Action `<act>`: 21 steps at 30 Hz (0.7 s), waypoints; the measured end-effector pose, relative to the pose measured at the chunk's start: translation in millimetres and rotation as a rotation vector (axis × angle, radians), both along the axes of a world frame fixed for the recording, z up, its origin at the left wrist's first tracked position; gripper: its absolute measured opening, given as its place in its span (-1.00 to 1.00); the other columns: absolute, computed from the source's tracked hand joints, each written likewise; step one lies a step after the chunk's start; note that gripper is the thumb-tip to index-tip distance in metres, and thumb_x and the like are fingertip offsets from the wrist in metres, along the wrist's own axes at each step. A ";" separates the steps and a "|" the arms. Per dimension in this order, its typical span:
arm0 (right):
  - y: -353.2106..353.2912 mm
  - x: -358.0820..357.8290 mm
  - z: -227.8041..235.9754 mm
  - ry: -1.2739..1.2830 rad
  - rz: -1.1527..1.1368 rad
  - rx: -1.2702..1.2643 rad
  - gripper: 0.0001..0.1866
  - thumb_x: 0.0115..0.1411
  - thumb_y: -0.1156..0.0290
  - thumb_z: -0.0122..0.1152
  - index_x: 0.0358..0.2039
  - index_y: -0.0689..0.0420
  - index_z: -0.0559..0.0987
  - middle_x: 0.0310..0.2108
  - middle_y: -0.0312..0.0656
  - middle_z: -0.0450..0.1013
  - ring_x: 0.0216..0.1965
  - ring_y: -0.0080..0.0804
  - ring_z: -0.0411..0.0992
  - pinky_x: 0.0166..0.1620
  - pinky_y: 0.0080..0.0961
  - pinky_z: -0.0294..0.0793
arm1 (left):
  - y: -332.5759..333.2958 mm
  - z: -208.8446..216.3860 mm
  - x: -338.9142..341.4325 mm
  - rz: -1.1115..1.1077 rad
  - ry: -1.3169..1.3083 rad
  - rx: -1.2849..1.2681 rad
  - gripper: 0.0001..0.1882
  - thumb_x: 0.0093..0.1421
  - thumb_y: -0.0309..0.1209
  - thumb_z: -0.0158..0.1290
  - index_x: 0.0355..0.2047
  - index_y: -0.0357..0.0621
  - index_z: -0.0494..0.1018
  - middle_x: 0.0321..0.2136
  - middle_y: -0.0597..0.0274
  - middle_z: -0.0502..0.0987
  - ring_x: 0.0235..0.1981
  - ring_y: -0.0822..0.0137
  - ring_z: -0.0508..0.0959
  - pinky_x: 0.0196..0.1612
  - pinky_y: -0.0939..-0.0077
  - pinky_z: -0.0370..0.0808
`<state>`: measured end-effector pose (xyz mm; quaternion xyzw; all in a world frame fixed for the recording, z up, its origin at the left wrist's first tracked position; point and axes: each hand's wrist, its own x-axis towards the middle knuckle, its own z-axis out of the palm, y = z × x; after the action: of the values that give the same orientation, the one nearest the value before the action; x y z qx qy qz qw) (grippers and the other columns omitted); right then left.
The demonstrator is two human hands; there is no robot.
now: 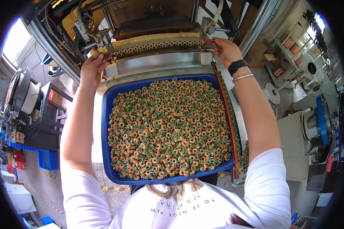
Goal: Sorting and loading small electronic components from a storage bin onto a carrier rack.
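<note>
Nearest the camera, a blue tray (107, 114) brims with copper-wound green toroid coils (168, 129). Beyond it, the left hand (91, 68) and right hand (226, 50) each pinch shut on one end of a long loaded coil rack (156, 46) at the machine's edge. Keeping it level with an even grip seems wise.

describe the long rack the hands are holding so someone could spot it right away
Start at the big blue tray heaped with green-and-copper coils. Just beyond it, the left hand and right hand grip a long narrow rack, unlike the heap: one neat coil row.
</note>
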<state>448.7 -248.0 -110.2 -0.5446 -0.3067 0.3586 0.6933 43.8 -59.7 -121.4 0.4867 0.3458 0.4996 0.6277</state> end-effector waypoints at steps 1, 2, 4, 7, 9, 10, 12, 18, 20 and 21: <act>3.6 2.2 0.4 0.000 0.000 -0.002 -0.84 0.19 0.44 0.10 -0.26 0.25 0.51 -0.46 -0.28 0.42 -0.46 -0.52 0.34 -0.40 -0.59 0.36 | 0.7 -0.2 2.7 0.016 0.008 0.006 -0.76 0.20 -0.49 0.05 -0.16 -0.40 0.37 -0.40 0.23 0.46 -0.42 0.43 0.46 -0.33 0.59 0.51; 6.9 3.1 0.6 0.005 -0.017 -0.007 -0.84 0.20 0.44 0.09 -0.26 0.26 0.50 -0.46 -0.28 0.42 -0.46 -0.53 0.33 -0.40 -0.59 0.35 | 1.6 -0.5 2.7 0.021 0.010 0.002 -0.76 0.20 -0.49 0.05 -0.16 -0.40 0.37 -0.40 0.23 0.46 -0.42 0.43 0.46 -0.33 0.59 0.51; 11.7 4.8 1.2 0.011 -0.028 -0.017 -0.83 0.20 0.44 0.09 -0.25 0.26 0.50 -0.45 -0.28 0.42 -0.47 -0.53 0.33 -0.41 -0.59 0.35 | 5.4 1.3 3.7 0.014 0.100 0.045 -0.77 0.21 -0.47 0.04 -0.17 -0.34 0.37 -0.41 0.26 0.45 -0.42 0.42 0.46 -0.30 0.59 0.48; 12.4 11.1 0.6 -0.079 0.022 -0.044 -0.88 0.21 0.41 0.07 -0.29 0.17 0.50 -0.47 -0.34 0.37 -0.44 -0.57 0.31 -0.33 -0.63 0.32 | 7.5 3.4 3.7 0.033 0.152 0.097 -0.75 0.19 -0.48 0.07 -0.18 -0.39 0.38 -0.42 0.24 0.44 -0.43 0.43 0.44 -0.33 0.59 0.49; 9.8 12.8 0.2 -0.088 0.025 -0.051 -0.83 0.21 0.43 0.07 -0.25 0.25 0.51 -0.45 -0.27 0.42 -0.46 -0.53 0.34 -0.39 -0.61 0.38 | 6.8 1.5 4.8 0.029 0.148 0.104 -0.75 0.18 -0.47 0.07 -0.18 -0.39 0.38 -0.42 0.24 0.44 -0.44 0.43 0.44 -0.34 0.58 0.49; 10.0 12.8 -0.5 -0.090 0.023 -0.053 -0.83 0.21 0.43 0.07 -0.25 0.25 0.51 -0.45 -0.27 0.42 -0.46 -0.53 0.34 -0.39 -0.61 0.38 | 5.0 0.5 4.0 0.035 0.189 0.120 -0.75 0.18 -0.47 0.07 -0.18 -0.40 0.38 -0.43 0.23 0.44 -0.45 0.43 0.45 -0.35 0.58 0.50; 12.8 8.3 -0.6 -0.273 0.000 -0.132 -0.81 0.21 0.41 0.07 -0.24 0.27 0.51 -0.46 -0.26 0.43 -0.47 -0.53 0.35 -0.39 -0.60 0.40 | 2.4 -1.6 3.2 0.037 0.231 0.140 -0.74 0.18 -0.47 0.07 -0.18 -0.40 0.38 -0.43 0.23 0.44 -0.45 0.43 0.45 -0.36 0.58 0.50; 9.1 1.7 1.6 -0.265 -0.027 -0.172 -0.77 0.22 0.40 0.03 -0.17 0.25 0.49 -0.45 -0.27 0.44 -0.47 -0.53 0.38 -0.37 -0.59 0.41 | -3.9 -6.6 13.2 0.113 0.198 0.180 -0.75 0.18 -0.50 0.06 -0.17 -0.43 0.38 -0.43 0.19 0.47 -0.46 0.43 0.47 -0.39 0.60 0.50; 5.9 -3.2 2.7 -0.215 -0.051 -0.149 -0.74 0.22 0.39 0.04 -0.15 0.30 0.48 -0.44 -0.20 0.46 -0.48 -0.48 0.40 -0.39 -0.55 0.45 | -8.0 -9.2 18.6 0.179 0.165 0.196 -0.76 0.18 -0.51 0.05 -0.18 -0.43 0.38 -0.44 0.18 0.47 -0.48 0.43 0.47 -0.39 0.60 0.50; 4.4 -6.8 5.0 -0.167 -0.068 -0.140 -0.73 0.22 0.40 0.03 -0.13 0.29 0.47 -0.41 -0.17 0.46 -0.45 -0.45 0.42 -0.37 -0.55 0.46 | -8.1 -10.9 20.0 0.178 0.164 0.195 -0.76 0.18 -0.51 0.05 -0.18 -0.43 0.38 -0.44 0.18 0.47 -0.48 0.43 0.47 -0.39 0.60 0.50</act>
<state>441.9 -243.6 -105.2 -0.6298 -0.3192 0.3089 0.6373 63.7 -67.8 -132.3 0.5521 0.3874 0.5430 0.5002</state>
